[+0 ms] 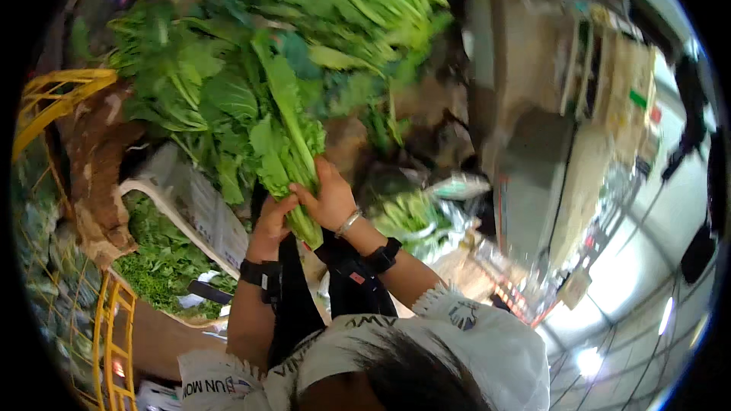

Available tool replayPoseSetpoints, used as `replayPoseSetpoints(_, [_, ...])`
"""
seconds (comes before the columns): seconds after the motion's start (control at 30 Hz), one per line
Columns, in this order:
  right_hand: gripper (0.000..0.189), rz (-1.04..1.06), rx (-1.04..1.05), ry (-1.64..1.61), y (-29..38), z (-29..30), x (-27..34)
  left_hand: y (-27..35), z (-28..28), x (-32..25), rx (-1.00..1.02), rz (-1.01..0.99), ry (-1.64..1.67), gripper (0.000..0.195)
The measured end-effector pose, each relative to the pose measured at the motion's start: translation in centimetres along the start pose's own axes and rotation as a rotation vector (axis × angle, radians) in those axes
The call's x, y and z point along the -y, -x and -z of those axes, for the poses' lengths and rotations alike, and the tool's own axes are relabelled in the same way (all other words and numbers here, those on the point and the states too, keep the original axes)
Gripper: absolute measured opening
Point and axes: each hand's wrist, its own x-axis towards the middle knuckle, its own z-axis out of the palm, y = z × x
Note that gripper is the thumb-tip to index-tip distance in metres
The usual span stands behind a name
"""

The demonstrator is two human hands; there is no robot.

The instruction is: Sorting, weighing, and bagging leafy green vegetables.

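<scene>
A long leafy green vegetable [294,131] with pale ribs is held in front of my legs, its cut base toward me and its leaves pointing away. My right hand [331,197] grips the stalks from the right, and my left hand [273,220] closes on them from the left, lower down. Just beyond lies a loose pile of leafy greens [188,80], whose leaves meet the held one's tips. Behind that rises a larger heap of greens [342,5]. The undersides of the held stalks are hidden by my fingers.
At my left is a white-rimmed container [171,211] with leafy greens, paper and a dark flat object [210,291] in it. A yellow crate [114,342] and torn brown cardboard [97,171] stand farther left. Plastic-wrapped greens [414,214] lie at right.
</scene>
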Motion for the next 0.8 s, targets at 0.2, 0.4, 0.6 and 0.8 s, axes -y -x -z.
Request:
replayPoseSetpoints(0.2, [0.056,-0.037,-0.245,0.010,16.6,1.0,-4.2,8.0,-2.1,9.7,0.118,0.308,0.141,0.071])
replayPoseSetpoints(0.4, [0.055,-0.038,-0.623,-0.233,31.9,2.1,-8.5,15.7,-6.4,19.0,0.374,0.337,-0.226,0.072])
replayPoseSetpoints(0.6, [0.052,-0.175,-0.386,0.519,47.3,-1.5,-26.1,11.7,-21.8,26.7,1.251,0.134,-1.197,0.066])
replayPoseSetpoints(0.8, [0.046,-0.364,-0.271,0.675,40.5,-4.3,-34.0,3.1,-17.2,36.1,1.423,-0.367,-1.501,0.066])
